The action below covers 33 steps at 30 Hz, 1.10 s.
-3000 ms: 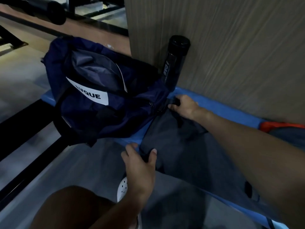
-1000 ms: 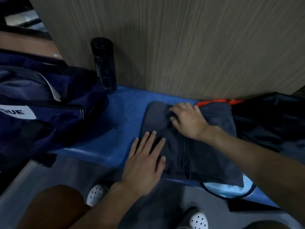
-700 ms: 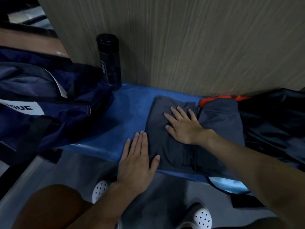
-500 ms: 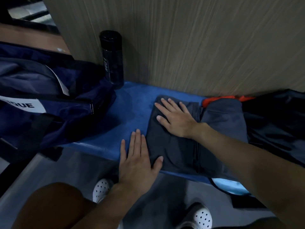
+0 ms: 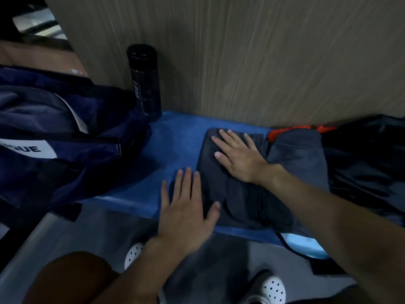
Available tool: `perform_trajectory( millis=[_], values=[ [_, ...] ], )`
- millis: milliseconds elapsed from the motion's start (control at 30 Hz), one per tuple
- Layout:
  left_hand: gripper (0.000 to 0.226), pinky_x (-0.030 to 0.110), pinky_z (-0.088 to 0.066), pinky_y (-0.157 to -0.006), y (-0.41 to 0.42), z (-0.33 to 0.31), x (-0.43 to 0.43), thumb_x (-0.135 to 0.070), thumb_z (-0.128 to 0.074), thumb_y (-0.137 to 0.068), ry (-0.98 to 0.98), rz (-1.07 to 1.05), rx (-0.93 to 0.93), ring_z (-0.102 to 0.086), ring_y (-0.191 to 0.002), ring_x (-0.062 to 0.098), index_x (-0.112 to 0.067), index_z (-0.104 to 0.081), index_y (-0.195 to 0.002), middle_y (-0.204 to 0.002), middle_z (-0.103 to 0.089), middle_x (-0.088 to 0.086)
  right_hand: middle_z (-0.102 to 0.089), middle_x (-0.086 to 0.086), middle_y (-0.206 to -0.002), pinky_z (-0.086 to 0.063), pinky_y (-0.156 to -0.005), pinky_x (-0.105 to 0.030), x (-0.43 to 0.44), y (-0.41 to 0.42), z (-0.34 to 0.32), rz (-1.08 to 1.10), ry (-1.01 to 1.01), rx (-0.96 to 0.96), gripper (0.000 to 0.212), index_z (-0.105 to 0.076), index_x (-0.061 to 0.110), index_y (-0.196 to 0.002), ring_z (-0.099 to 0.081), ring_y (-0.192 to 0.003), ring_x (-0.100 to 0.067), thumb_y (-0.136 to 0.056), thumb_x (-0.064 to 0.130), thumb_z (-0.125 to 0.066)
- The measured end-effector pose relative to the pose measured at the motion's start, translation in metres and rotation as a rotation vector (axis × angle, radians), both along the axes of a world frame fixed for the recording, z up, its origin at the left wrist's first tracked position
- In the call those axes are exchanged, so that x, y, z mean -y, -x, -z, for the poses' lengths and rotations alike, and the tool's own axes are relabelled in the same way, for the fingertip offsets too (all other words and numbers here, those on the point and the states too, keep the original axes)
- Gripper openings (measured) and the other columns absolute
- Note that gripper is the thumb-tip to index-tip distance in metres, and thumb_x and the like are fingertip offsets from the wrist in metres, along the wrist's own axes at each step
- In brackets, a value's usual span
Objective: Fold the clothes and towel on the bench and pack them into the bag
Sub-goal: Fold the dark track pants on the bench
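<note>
Right hand (image 5: 237, 157) lay flat, fingers straight, pressing the folded grey garment (image 5: 245, 198) | left hand (image 5: 186, 207) flat and released at the garment's left edge, thumb on the cloth | garment rested on the blue tabletop (image 5: 175, 145) | navy bag (image 5: 72, 163) lay to its left, apart | black bottle (image 5: 145, 82) upright beside the bag.

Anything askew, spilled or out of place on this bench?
Nothing spilled or damaged. A pale blue item hangs over the front edge of the bench beneath the folded grey garment, and orange fabric pokes out behind it.
</note>
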<state>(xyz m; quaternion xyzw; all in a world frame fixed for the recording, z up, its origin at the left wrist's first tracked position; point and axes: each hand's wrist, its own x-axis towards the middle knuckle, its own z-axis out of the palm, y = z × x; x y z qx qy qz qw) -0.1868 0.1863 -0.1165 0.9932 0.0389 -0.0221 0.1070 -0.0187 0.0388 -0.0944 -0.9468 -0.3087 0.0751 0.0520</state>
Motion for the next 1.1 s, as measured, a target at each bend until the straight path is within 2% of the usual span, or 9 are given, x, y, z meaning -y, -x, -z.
perform_trajectory(
  millis=[133,200,333,433,500,533,633,867,1100],
  values=[
    [0.072,0.046,0.004,-0.124,-0.016,0.0,-0.001,-0.058,0.0,-0.094,-0.03,0.234,0.087,0.014,-0.152,0.015,-0.024,0.0,-0.158,-0.166,0.009,-0.001,-0.007,0.008,-0.164,0.006,-0.121,-0.043,0.038,0.038,-0.02,0.144,-0.181,0.08,0.056,-0.014,0.029,-0.156,0.004,-0.15,-0.007,-0.103,0.049,-0.019],
    [0.068,0.046,0.004,-0.124,-0.019,0.004,0.001,-0.059,0.001,-0.095,-0.093,0.317,0.004,0.017,-0.152,0.016,-0.032,0.007,-0.157,-0.165,0.015,-0.001,-0.013,0.007,-0.163,0.006,-0.121,-0.042,0.062,0.053,-0.023,0.235,-0.214,0.113,0.055,-0.022,0.027,-0.154,0.001,-0.15,-0.007,-0.103,0.048,-0.02],
    [0.077,0.052,0.005,-0.122,-0.018,-0.001,0.013,-0.063,0.013,-0.084,-0.243,0.319,-0.148,0.024,-0.15,0.02,-0.031,0.021,-0.153,-0.163,0.025,0.003,-0.009,0.005,-0.164,0.006,-0.12,-0.051,0.106,0.077,-0.017,0.349,0.003,0.105,0.054,-0.027,0.03,-0.152,0.008,-0.151,-0.015,-0.102,0.051,-0.025],
    [0.077,0.058,-0.01,-0.117,-0.028,-0.022,0.026,-0.062,-0.007,-0.089,-0.285,0.293,-0.154,-0.005,-0.152,0.029,-0.028,-0.013,-0.157,-0.165,-0.008,0.011,-0.003,0.002,-0.165,0.004,-0.118,-0.056,0.124,0.09,-0.009,0.385,0.061,0.095,0.059,-0.021,0.033,-0.153,0.01,-0.15,-0.021,-0.099,0.055,-0.029],
    [0.069,0.056,-0.03,-0.105,-0.044,-0.045,0.043,-0.055,-0.021,-0.087,-0.285,0.296,0.031,-0.038,-0.136,0.032,-0.022,-0.046,-0.142,-0.146,-0.044,0.012,-0.024,-0.004,-0.159,-0.016,-0.114,-0.056,0.128,0.098,-0.013,0.503,-0.061,0.193,0.058,-0.033,0.028,-0.149,-0.016,-0.147,-0.026,-0.096,0.051,-0.041],
    [0.061,0.052,-0.034,-0.1,-0.056,-0.054,0.054,-0.05,-0.027,-0.089,-0.293,0.335,0.113,-0.045,-0.128,0.031,-0.02,-0.05,-0.138,-0.139,-0.05,0.009,-0.037,-0.006,-0.151,-0.026,-0.108,-0.054,0.131,0.102,-0.017,0.581,-0.132,0.251,0.055,-0.041,0.024,-0.144,-0.03,-0.139,-0.029,-0.094,0.048,-0.047],
    [0.047,0.045,-0.033,-0.1,-0.105,-0.077,0.092,-0.04,-0.042,-0.099,-0.297,0.577,0.201,-0.041,-0.129,0.025,-0.021,-0.043,-0.143,-0.141,-0.046,0.003,-0.05,-0.01,-0.131,-0.035,-0.097,-0.049,0.145,0.118,-0.021,0.778,-0.254,0.223,0.049,-0.047,0.018,-0.134,-0.043,-0.12,-0.032,-0.093,0.043,-0.056],
    [0.069,0.039,-0.021,-0.115,-0.199,-0.095,0.169,-0.029,-0.057,-0.097,-0.527,1.046,0.136,-0.013,-0.151,0.018,-0.029,-0.021,-0.156,-0.165,-0.018,-0.005,-0.065,-0.008,-0.115,-0.039,-0.095,-0.043,0.177,0.134,-0.025,0.977,-0.417,-0.119,0.05,-0.046,0.018,-0.127,-0.056,-0.115,-0.033,-0.09,0.049,-0.06],
    [0.055,0.039,-0.016,-0.116,-0.234,-0.091,0.195,-0.034,-0.065,-0.09,-0.689,1.266,0.183,-0.03,-0.138,0.019,-0.031,-0.046,-0.142,-0.138,-0.046,-0.006,-0.066,0.0,-0.116,-0.032,-0.099,-0.039,0.174,0.132,-0.024,0.971,-0.465,-0.228,0.049,-0.052,0.021,-0.12,-0.055,-0.118,-0.025,-0.084,0.053,-0.065]
  ],
)
